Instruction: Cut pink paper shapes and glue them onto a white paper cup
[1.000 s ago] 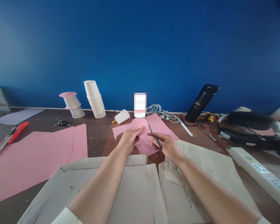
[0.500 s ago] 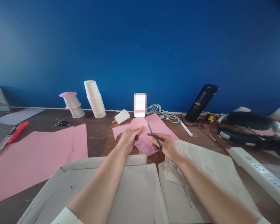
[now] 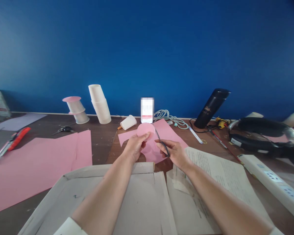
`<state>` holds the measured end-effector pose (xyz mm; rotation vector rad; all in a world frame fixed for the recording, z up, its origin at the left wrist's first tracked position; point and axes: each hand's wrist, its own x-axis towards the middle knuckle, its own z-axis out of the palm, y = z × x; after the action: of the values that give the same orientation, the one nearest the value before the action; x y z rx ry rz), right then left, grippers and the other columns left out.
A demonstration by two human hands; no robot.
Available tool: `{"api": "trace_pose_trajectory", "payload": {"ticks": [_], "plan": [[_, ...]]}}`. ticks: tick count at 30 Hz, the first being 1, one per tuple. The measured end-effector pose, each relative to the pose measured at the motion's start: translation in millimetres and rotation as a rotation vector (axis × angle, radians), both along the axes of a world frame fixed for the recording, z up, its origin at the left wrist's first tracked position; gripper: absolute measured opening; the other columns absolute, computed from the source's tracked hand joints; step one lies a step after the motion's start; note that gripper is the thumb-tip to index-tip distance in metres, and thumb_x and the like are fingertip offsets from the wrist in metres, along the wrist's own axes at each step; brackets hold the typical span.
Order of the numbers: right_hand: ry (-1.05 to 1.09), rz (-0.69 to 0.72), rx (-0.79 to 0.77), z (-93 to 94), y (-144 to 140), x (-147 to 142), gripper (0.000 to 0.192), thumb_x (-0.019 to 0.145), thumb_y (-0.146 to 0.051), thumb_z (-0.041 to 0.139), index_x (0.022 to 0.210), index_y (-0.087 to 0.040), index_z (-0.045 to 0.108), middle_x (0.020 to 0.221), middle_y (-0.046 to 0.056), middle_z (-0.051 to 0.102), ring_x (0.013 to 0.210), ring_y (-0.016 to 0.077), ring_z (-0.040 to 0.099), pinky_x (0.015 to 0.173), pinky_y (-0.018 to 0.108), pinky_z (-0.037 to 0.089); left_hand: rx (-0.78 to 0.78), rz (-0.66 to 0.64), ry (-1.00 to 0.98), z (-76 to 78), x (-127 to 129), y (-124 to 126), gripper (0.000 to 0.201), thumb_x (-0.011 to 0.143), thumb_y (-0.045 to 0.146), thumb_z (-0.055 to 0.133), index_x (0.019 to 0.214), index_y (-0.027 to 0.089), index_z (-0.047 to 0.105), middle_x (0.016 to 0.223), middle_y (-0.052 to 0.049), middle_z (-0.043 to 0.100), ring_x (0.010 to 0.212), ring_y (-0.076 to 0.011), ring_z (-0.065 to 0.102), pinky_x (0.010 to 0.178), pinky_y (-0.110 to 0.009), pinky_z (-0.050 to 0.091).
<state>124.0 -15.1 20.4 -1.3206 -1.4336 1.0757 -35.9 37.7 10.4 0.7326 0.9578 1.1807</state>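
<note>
Now the left hand (image 3: pixel 135 146) pinches thin, floppy pink paper (image 3: pixel 147 132) by its edge; the right hand (image 3: pixel 174 152) grips scissors (image 3: pixel 161 143).

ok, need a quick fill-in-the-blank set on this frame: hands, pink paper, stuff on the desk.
1. The left hand pinches a round piece of ____ paper.
2. The right hand holds a pair of dark-handled ____ at that paper's edge.
3. The tall stack of white paper cups leans against the ____ wall.
4. The black cylindrical flask stands to the ____ of the hands.

Missing words: pink; scissors; blue; right
</note>
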Motion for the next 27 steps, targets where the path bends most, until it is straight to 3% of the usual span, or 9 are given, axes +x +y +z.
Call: {"api": "trace_pose_trajectory", "payload": {"ticks": [9, 27], "plan": [[0.043, 0.048, -0.021, -0.9, -1.2, -3.7, 0.050, 0.073, -0.049, 0.064, 0.109, -0.015, 0.067, 0.060, -0.001, 0.054, 0.051, 0.0095, 0.048, 0.053, 0.026, 0.040, 0.002, 0.054, 0.001, -4.7, -0.5, 2.5, 0.045, 0.049, 0.040, 0.082, 0.080, 0.012, 0.064, 0.065, 0.000, 0.057, 0.050, -0.0054, 0.041, 0.052, -0.022, 0.033], [0.021, 0.018, -0.027, 1.3, -1.7, -1.8, 0.051, 0.072, -0.051, 0.063, 0.109, -0.016, 0.067, 0.061, -0.001, 0.055, 0.053, 0.0103, 0.051, 0.055, 0.026, 0.042, 0.082, 0.012, 0.094, -9.5, -1.9, 3.1, 0.044, 0.051, 0.043, 0.081, 0.078, 0.013, 0.064, 0.069, -0.001, 0.057, 0.056, -0.0078, 0.044, 0.055, -0.024, 0.034]]}}
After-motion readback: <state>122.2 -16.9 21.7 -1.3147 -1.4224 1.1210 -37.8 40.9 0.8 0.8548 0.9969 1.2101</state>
